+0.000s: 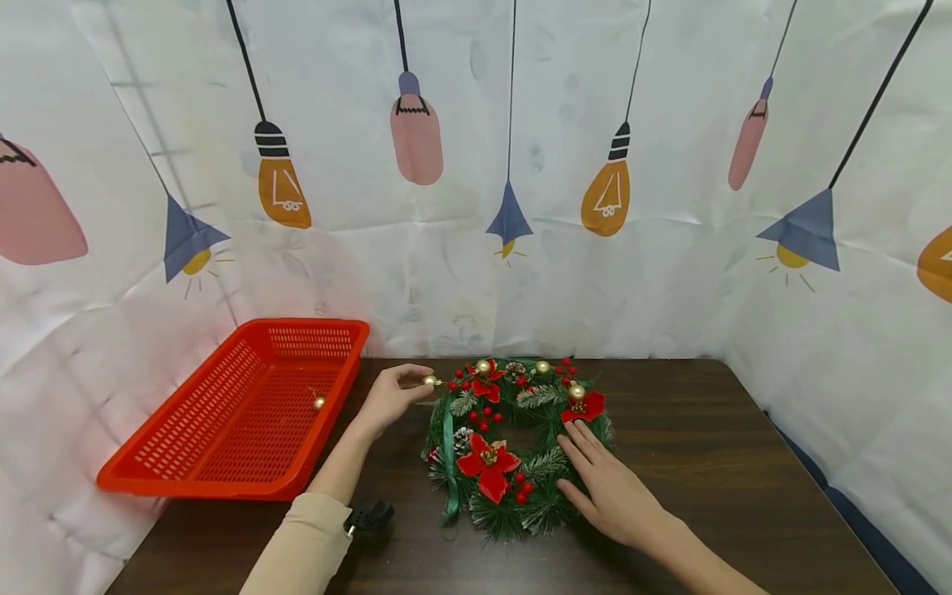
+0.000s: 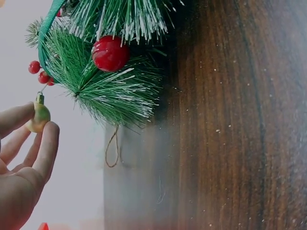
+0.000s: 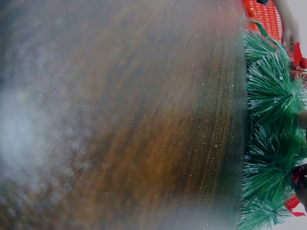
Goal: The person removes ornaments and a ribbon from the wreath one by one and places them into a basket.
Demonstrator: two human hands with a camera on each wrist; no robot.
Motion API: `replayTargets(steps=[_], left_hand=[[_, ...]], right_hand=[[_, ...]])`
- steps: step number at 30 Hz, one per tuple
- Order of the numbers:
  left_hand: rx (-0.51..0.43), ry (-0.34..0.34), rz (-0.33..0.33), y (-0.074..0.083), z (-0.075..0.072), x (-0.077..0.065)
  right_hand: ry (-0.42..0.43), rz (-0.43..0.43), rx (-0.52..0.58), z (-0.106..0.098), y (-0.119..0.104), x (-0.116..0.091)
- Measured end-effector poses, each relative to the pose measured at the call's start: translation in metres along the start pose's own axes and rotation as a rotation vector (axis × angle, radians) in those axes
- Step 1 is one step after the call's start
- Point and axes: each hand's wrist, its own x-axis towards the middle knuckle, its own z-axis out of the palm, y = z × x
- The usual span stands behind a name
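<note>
A green Christmas wreath with red poinsettias, red berries, pine cones and a green ribbon lies on the dark wooden table. My left hand pinches a small gold bauble between thumb and fingers, at the wreath's upper left edge. In the left wrist view the bauble's cap and wire point up at the red berries. My right hand rests on the wreath's right side, fingers extended, fingertips just below a red poinsettia. Several gold baubles sit along the wreath's upper part.
A red plastic basket stands at the left of the table, with one gold bauble inside. A twine loop hangs out from the wreath's edge. Behind the table is a white curtain printed with lamps.
</note>
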Motion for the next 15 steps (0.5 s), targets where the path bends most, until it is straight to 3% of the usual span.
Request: replayTargets(steps=[8, 15], left_hand=[[0.086, -0.004, -0.031, 0.003, -0.003, -0.006], [0.106, -0.012, -0.014, 0.012, -0.006, -0.012]], right_hand=[[-0.013, 0.0, 0.01, 0.0, 0.0, 0.001], [-0.003, 0.002, 0.011, -0.001, 0.0, 0.001]])
